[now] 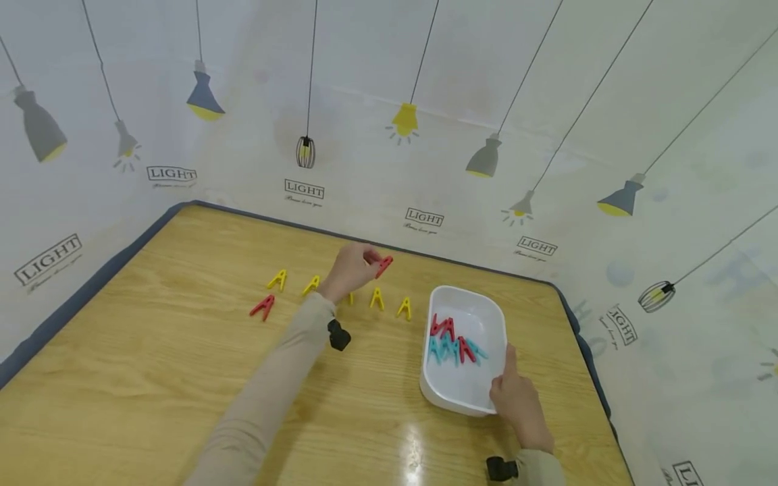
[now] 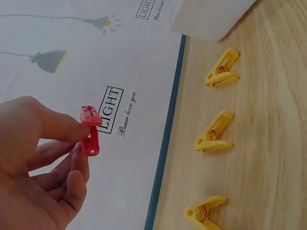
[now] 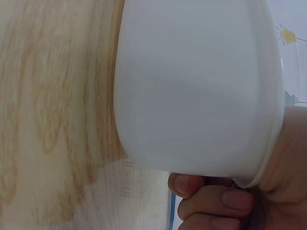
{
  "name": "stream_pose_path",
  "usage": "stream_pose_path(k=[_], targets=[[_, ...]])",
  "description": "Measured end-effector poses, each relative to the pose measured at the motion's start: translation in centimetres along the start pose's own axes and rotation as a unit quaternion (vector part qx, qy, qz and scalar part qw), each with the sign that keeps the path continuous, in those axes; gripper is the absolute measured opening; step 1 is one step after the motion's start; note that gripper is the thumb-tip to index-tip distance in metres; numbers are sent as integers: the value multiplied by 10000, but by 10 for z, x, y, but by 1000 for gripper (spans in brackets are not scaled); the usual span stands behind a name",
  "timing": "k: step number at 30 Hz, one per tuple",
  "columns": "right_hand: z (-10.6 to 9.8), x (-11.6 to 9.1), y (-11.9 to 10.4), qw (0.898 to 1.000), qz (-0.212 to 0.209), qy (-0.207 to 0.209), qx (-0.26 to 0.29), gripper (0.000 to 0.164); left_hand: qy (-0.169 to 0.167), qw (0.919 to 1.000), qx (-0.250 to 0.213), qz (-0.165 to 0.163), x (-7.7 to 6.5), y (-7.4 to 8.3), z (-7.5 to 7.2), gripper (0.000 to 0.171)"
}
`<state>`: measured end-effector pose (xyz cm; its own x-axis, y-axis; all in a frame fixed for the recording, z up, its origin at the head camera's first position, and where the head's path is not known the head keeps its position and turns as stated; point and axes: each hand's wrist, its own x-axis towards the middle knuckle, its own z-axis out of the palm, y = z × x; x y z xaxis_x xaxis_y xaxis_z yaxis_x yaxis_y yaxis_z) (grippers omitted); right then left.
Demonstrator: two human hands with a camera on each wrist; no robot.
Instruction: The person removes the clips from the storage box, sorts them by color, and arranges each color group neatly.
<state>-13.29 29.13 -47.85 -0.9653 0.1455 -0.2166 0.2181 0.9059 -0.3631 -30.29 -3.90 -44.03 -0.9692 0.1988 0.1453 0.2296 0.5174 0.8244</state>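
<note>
Head view: left hand (image 1: 354,271) pinching a small red plastic clip (image 1: 383,266), up above five yellow plastic clips (image 1: 377,294) lined across the pale wooden table (image 1: 182,391); right hand (image 1: 519,401) gripping the white rounded-rectangular tray (image 1: 456,391), red and turquoise plastic clips (image 1: 466,350) inside, toward its left wall.

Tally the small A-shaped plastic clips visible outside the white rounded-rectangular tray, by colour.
Yellow A-shaped plastic clips: 5 (all on the light wooden table, one partly hidden)
Red A-shaped plastic clips: 2 (1 in the left hand, 1 on the table)
Total: 7
</note>
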Motion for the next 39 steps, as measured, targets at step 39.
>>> stream_pose_path(k=[39], targets=[[-4,0,2,9995,-165,-252,47,71,433,9920,790,-881,-81,-80,-72,15]])
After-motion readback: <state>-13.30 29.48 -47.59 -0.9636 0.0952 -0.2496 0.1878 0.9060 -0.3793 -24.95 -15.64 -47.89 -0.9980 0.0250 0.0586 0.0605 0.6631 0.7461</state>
